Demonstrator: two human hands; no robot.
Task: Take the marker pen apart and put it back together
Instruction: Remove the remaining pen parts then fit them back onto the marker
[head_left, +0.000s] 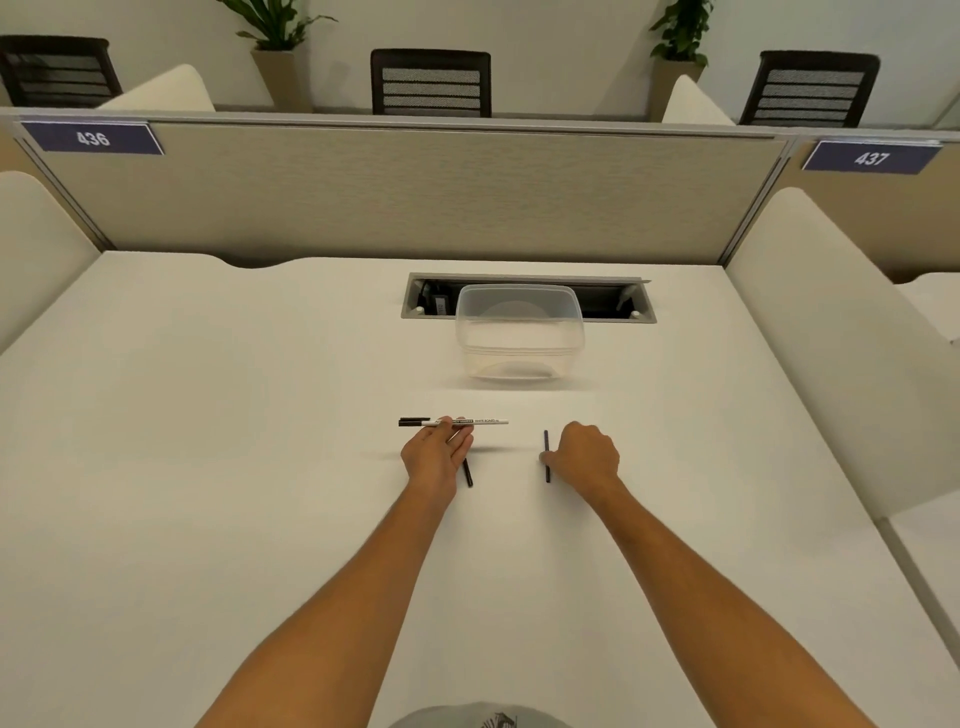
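My left hand (435, 453) holds the white marker barrel (480, 422) level above the table, its printed label facing up. Just left of the barrel lies a black cap (414, 421); whether they touch is unclear. A short black part (468, 473) lies on the table under my left hand's fingers. My right hand (586, 453) rests on the table with its fingers curled around a thin black rod (546, 455), which points away from me.
A clear plastic container (519, 332) stands behind the hands, in front of a cable opening (639, 306) in the white desk (208, 467). A beige partition (405, 192) closes the back; padded dividers stand at both sides.
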